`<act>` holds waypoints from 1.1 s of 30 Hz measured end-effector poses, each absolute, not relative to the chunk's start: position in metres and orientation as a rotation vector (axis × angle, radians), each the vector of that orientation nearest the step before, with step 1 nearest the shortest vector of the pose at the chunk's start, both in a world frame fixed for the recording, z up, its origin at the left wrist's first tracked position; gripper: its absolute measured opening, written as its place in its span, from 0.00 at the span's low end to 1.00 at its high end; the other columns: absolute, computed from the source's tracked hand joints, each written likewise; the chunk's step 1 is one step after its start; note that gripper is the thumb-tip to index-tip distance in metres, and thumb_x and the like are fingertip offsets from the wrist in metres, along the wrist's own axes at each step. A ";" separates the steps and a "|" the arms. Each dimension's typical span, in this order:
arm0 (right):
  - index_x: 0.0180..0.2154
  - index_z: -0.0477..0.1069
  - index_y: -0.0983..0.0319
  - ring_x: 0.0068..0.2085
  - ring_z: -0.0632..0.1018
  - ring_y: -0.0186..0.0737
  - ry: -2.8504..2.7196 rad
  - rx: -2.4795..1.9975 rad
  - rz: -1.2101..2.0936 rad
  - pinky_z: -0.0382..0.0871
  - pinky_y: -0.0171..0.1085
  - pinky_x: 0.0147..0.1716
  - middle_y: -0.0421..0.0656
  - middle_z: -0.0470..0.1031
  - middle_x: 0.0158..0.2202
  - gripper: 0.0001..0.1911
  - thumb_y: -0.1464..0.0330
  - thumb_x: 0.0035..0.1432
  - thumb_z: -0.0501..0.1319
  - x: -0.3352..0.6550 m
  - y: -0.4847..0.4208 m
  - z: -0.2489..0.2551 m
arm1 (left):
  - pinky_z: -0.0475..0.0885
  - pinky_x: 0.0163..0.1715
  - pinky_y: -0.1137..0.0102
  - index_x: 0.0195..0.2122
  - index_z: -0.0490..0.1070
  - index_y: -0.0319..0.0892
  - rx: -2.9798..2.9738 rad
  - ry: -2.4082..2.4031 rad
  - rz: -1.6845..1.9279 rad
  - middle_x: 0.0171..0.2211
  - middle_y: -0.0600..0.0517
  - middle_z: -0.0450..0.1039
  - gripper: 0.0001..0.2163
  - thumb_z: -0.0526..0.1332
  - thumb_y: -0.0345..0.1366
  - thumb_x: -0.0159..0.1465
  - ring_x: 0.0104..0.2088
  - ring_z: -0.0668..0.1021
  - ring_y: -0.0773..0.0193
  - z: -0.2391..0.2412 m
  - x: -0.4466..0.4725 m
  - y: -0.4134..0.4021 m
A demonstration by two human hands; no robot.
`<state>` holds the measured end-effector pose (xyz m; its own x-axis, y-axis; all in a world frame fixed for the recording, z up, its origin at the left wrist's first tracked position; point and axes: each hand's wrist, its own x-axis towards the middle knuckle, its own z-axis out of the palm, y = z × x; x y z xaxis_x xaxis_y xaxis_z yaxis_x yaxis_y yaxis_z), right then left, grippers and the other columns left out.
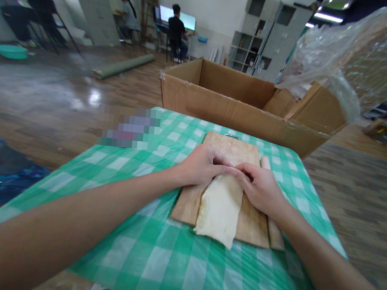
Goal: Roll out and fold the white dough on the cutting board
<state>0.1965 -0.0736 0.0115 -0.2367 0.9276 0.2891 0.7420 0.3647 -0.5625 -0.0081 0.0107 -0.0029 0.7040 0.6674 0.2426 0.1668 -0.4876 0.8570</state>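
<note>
Head view: the far end of the dough (221,208) is gripped by the curled fingers of the left hand (201,165) and right hand (261,185), above the board (254,227). Nearer than the hands, its front edge is seen overhanging; the sheet could be torn if pulled unevenly by the 2 hands.
</note>
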 end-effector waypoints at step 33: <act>0.37 0.80 0.60 0.28 0.72 0.39 -1.649 -1.455 0.442 0.62 0.38 0.28 0.40 0.77 0.27 0.16 0.55 0.67 0.62 0.211 -0.072 0.006 | 0.64 0.31 0.71 0.29 0.74 0.39 1.948 0.555 0.579 0.27 0.54 0.72 0.16 0.61 0.44 0.70 0.29 0.72 0.68 0.005 -0.009 0.004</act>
